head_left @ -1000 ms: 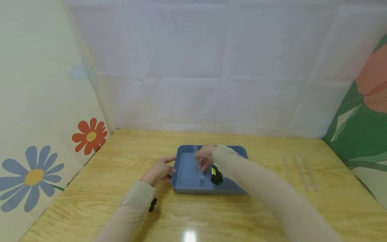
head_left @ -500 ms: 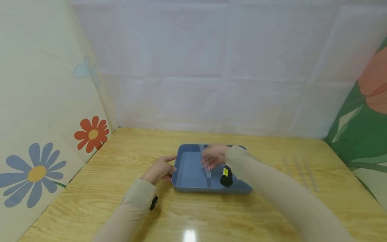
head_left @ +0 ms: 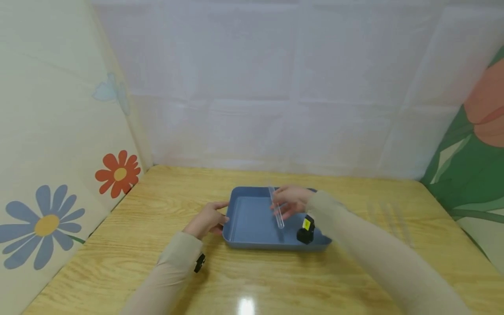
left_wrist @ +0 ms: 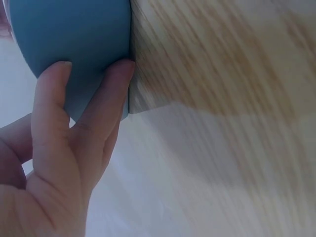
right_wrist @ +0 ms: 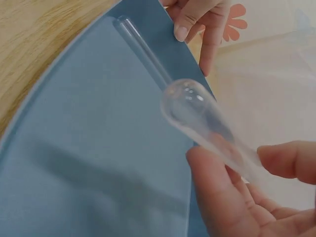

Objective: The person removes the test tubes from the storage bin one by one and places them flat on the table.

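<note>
My right hand (head_left: 292,201) pinches a clear test tube (head_left: 280,222) between thumb and fingers, above the blue tray (head_left: 252,218). In the right wrist view the tube's rounded end (right_wrist: 190,101) points towards the tray, apart from its floor. A second clear test tube (right_wrist: 140,44) lies inside, along one wall. My left hand (head_left: 208,220) holds the tray's left side; in the left wrist view its fingers (left_wrist: 116,76) press the outer wall, while its thumb laps over the rim in the right wrist view.
Several faint clear tubes (head_left: 387,214) lie on the wooden table (head_left: 354,267), right of the tray. A white cloth (head_left: 252,109) hangs behind the table. Flower-patterned panels (head_left: 47,131) stand on both sides.
My right hand has moved right across the tray, carrying the test tube with it. My left hand stays at the tray's left side.
</note>
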{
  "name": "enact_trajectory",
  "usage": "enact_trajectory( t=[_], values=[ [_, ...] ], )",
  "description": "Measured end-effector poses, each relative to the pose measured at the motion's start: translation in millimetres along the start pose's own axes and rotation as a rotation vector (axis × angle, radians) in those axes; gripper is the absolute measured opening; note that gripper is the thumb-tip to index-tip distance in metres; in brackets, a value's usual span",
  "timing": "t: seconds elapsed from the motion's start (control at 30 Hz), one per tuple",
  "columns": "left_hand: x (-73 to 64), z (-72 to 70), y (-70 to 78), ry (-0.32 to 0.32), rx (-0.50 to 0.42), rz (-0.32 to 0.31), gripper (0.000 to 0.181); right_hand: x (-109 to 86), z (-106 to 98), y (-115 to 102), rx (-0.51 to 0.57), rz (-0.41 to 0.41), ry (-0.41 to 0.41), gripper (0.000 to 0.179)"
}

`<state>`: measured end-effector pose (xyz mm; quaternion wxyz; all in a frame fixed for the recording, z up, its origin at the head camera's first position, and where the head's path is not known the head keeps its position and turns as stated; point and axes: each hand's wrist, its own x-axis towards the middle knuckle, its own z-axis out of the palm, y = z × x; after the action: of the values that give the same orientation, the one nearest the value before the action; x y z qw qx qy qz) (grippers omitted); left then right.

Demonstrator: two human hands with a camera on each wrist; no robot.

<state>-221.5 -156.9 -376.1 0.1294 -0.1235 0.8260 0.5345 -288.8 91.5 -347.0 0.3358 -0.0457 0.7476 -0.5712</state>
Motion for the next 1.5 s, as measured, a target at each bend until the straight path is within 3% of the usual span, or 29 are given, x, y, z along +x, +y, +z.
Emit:
enact_trajectory(
  t=[0.83,1.5],
  values=[
    [-0.6,-2.4,-1.3,0.002,0.015,0.004,0.059,-22.7,-21.1,23.6,0.083,-0.064,0.034,0.051],
    [-0.9,-2.1,-0.7,-0.006,0.017,0.005,0.058,-43.2,-35.1,34.1,0.123,-0.075,0.016,0.054]
  ],
)
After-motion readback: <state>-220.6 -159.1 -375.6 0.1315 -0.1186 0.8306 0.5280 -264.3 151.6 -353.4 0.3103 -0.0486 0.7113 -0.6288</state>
